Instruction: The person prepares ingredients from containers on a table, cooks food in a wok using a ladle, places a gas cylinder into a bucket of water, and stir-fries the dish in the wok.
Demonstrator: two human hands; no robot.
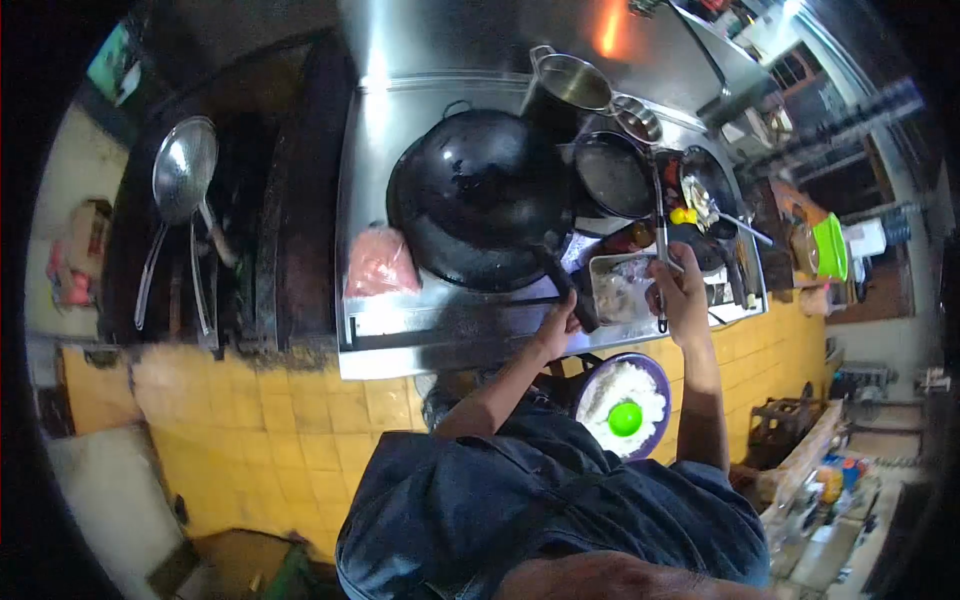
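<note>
A large black wok (480,190) sits on the steel stove top. My left hand (558,328) is closed around its dark handle (553,270) at the front. My right hand (682,292) grips a long-handled cooking utensil (660,215), which points away from me; I cannot make out the shape of its far end. Just left of that hand is a rectangular container (620,290) with pale contents. A smaller black pan (612,175) lies beyond it. Below my hands, a purple-rimmed tub (664,395) holds white rice, with a green bowl (625,419) on the rice.
A bag of pinkish food (381,263) stands left of the wok. At the back are a tall metal pot (572,82) and a small steel pan (637,120). Another pan with a ladle (740,227) sits right. A big strainer (186,165) lies far left. Yellow tiles (300,430) cover the floor.
</note>
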